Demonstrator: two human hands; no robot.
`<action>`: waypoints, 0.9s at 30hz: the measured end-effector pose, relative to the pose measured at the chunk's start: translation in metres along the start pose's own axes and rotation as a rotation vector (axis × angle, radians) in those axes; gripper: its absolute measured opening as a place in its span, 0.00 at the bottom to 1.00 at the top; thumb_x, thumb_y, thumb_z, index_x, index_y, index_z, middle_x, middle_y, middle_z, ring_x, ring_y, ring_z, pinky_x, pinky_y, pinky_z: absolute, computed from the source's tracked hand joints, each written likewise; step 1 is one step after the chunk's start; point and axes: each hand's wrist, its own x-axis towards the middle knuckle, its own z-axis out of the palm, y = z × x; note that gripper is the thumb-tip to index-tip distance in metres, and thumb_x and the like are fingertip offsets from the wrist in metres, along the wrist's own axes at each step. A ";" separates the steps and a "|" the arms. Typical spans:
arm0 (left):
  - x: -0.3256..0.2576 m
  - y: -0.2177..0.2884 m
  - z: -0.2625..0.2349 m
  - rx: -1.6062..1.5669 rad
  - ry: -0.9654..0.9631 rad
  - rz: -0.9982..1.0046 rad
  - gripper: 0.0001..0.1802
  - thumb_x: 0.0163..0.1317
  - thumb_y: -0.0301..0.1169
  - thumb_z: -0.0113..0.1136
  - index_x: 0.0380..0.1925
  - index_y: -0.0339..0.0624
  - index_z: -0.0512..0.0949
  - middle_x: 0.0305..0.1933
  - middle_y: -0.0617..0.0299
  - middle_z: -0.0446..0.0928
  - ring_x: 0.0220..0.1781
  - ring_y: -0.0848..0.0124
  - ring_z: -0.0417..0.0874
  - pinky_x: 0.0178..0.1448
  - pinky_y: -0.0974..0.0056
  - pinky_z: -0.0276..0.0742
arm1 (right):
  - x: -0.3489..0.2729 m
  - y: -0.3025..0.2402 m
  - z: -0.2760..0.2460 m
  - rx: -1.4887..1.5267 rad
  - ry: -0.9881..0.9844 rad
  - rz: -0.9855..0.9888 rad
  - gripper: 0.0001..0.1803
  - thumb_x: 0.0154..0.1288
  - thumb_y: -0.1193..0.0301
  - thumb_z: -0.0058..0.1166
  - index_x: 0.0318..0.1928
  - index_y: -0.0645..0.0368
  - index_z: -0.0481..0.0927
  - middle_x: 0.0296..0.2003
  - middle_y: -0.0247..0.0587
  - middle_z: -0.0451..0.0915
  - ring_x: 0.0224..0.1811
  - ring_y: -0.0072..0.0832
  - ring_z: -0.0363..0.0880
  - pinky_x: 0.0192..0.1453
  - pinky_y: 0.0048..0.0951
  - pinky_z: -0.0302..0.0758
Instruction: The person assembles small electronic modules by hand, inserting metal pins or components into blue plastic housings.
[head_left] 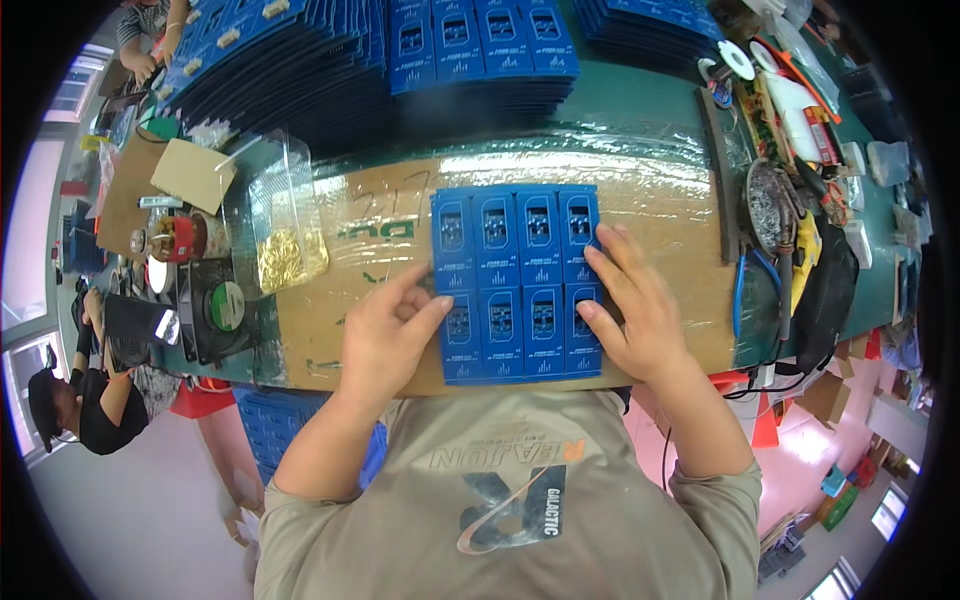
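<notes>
my left hand and right hand, fingers spread, touch the sides of the blue rectangular circuit-board panel on brown cardboard; tall blue board stacks far, a clear plastic tray left.

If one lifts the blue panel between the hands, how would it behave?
The panel is probably stiff: its edges look straight. It is perhaps light, as similar stacked boards look thin. It should hardly roll, being flat and rectangular.
</notes>
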 end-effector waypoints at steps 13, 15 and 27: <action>0.007 0.006 0.003 -0.002 -0.028 -0.015 0.24 0.60 0.27 0.66 0.58 0.41 0.78 0.30 0.63 0.80 0.30 0.77 0.80 0.40 0.70 0.78 | 0.004 0.001 0.004 -0.060 -0.059 0.030 0.35 0.57 0.63 0.66 0.65 0.60 0.70 0.68 0.54 0.66 0.72 0.54 0.61 0.73 0.56 0.59; 0.007 0.006 0.003 0.000 -0.030 -0.005 0.24 0.60 0.27 0.66 0.58 0.41 0.78 0.30 0.63 0.81 0.30 0.76 0.81 0.40 0.70 0.78 | 0.005 -0.002 0.004 -0.049 -0.045 0.044 0.35 0.58 0.63 0.66 0.65 0.60 0.71 0.67 0.54 0.66 0.71 0.54 0.62 0.73 0.56 0.59; 0.008 0.011 0.006 -0.047 -0.043 -0.059 0.24 0.61 0.26 0.65 0.59 0.41 0.77 0.28 0.63 0.80 0.30 0.79 0.80 0.39 0.71 0.77 | -0.003 -0.006 0.010 -0.096 0.014 0.098 0.33 0.59 0.62 0.65 0.64 0.59 0.72 0.65 0.53 0.69 0.71 0.55 0.62 0.72 0.58 0.58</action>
